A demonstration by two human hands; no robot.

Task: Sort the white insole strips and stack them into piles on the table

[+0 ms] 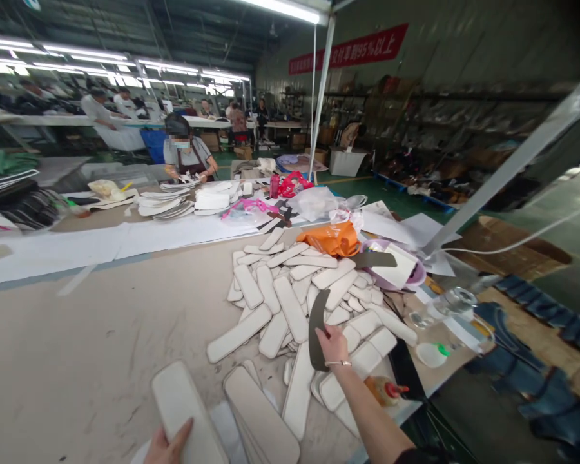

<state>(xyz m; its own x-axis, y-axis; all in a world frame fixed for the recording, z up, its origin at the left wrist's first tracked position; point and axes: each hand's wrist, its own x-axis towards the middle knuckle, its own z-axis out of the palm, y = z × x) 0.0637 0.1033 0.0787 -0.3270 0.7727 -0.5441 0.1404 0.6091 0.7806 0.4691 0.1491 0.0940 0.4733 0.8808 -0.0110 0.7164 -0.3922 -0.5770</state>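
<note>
My left hand is at the bottom edge, its thumb on top of a long white rounded piece that it grips by the side. Fingers of my right hand are closed on a dark grey-green curved strip, held over a heap of white rounded pieces. Between the hands lies a small stack of similar pieces. A second dark curved strip rests at the back right of the heap, by a purple basin.
An orange bag sits behind the heap. To the right are a glass jar, a small bowl and a glue bottle. A metal post slants at the right. A person works across the table.
</note>
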